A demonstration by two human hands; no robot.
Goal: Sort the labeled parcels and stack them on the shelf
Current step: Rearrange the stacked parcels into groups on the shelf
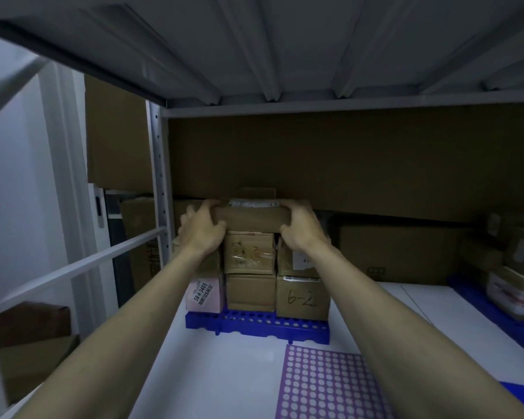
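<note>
A flat brown cardboard parcel point(253, 217) with a white label on top lies across the top of a stack of small boxes. My left hand point(201, 228) grips its left end and my right hand point(301, 226) grips its right end. Under it stand a taped brown box point(249, 257), a plain box point(251, 293) below that, a box marked "6-2" point(302, 299) at the right and a pink parcel point(204, 294) with a printed label at the left. All rest on a blue plastic pallet point(256, 325) on the white shelf point(224, 373).
A big cardboard sheet point(360, 164) lines the shelf's back, with a large box point(403, 252) below it. More parcels point(515, 285) sit at the right on another blue pallet. A purple dotted sheet point(324, 385) lies in front. The metal upright point(159, 176) and rail stand left.
</note>
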